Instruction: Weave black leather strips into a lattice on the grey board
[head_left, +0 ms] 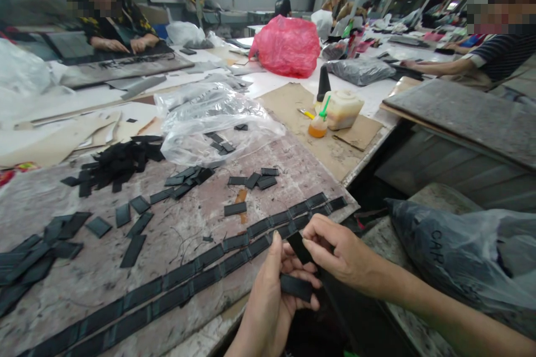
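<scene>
In the head view my left hand (278, 290), palm up at the table's front edge, has its fingers curled around a small black rectangular strip (296, 287). My right hand (335, 248) pinches a second black piece (300, 248) between thumb and fingertips, just above the left palm. Two long rows of black strips laid end to end, the far row (209, 256) and the near row (205, 278), run along the front of the board. Loose black strips (133, 251) lie scattered behind them, and more are piled (29, 262) at the left.
A heap of matte black pieces (117, 162) and a clear plastic bag (213, 117) lie farther back. A small bottle of orange liquid (318, 128) stands beside a whitish container (343, 109) on cardboard. A grey plastic bag (444, 256) is at right. Other people work around the tables.
</scene>
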Demonstrator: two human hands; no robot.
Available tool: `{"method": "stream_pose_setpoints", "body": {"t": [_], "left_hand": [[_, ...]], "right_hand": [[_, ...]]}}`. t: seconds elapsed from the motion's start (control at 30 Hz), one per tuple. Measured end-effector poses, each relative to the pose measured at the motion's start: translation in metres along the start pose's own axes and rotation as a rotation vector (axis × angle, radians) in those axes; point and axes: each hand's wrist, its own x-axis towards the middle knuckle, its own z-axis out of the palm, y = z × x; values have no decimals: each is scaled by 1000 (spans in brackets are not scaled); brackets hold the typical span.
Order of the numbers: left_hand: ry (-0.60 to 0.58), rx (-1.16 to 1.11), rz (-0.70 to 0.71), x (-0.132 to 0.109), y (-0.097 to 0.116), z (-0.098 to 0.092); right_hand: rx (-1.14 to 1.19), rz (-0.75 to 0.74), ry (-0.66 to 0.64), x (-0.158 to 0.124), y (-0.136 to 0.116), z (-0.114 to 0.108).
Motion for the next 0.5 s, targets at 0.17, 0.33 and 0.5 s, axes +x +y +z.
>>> {"method": "stream_pose_setpoints", "body": {"t": [0.17,0.33,0.5], "left_hand": [[-28,105,-66,0,-2,1],[-41,170,-128,4,-1,-1],[-89,257,-14,5,-3,-5]], "right_hand": [[-431,-325,62,-10,3,-5],[-569,-493,55,-19,0,-12],[-479,-491,20,-26,7,-18]]}}
